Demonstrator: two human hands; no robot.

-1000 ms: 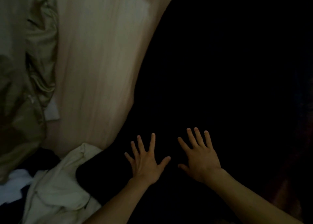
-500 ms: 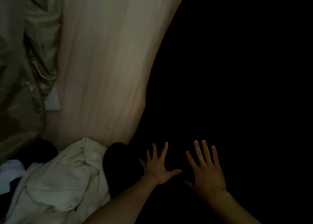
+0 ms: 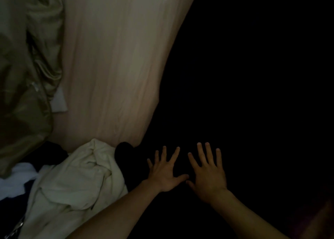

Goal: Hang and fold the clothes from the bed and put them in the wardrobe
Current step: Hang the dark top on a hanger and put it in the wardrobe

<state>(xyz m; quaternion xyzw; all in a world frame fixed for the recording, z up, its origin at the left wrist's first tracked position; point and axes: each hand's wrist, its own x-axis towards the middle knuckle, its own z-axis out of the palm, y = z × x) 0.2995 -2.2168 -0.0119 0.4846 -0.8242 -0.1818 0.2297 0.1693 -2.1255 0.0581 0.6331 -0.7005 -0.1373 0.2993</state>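
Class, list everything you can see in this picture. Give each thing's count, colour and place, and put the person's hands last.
black garment: one, black, covers the right side, under both hands
bed sheet: one, pale pink, centre
jacket: one, olive green, crumpled along the left edge
white rectangle: one, white, beside the jacket; too dim to identify
cream garment: one, cream, bunched at lower left
dark cloth: one, dark, between jacket and cream garment
white cloth: one, white, left edge below the jacket
left hand: one, flat on the black garment, fingers spread
right hand: one, flat beside it, fingers spread
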